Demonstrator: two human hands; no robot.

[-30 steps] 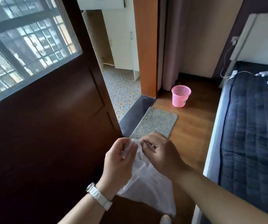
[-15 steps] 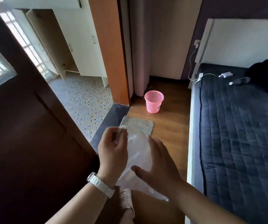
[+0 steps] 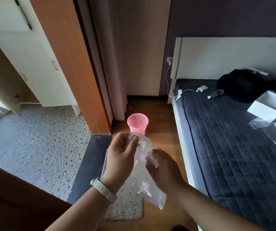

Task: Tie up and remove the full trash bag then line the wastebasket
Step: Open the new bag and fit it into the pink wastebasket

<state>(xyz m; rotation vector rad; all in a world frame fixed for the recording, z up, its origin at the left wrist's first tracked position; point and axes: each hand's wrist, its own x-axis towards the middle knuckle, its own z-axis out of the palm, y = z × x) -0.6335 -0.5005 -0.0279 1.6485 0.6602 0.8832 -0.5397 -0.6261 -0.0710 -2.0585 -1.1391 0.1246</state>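
A clear plastic bag (image 3: 142, 179) hangs between my two hands in front of me. My left hand (image 3: 121, 155), with a white watch on the wrist, pinches the bag's top edge. My right hand (image 3: 164, 170) grips the bag's right side lower down. A small pink mesh wastebasket (image 3: 137, 123) stands upright on the wooden floor just beyond my hands, with no liner visible in it.
A bed with a dark quilt (image 3: 234, 139) fills the right side, carrying a black bag, a charger, a bottle and a white box. A grey mat (image 3: 127, 207) lies under my arms. An orange door frame (image 3: 77, 64) and a curtain stand left of the basket; a pebbled floor (image 3: 34, 144) lies beyond the doorway.
I have moved closer to the pink wastebasket and the view has swung right. My right hand has shifted from the bag's top edge to its side, and the bag hangs more spread out.
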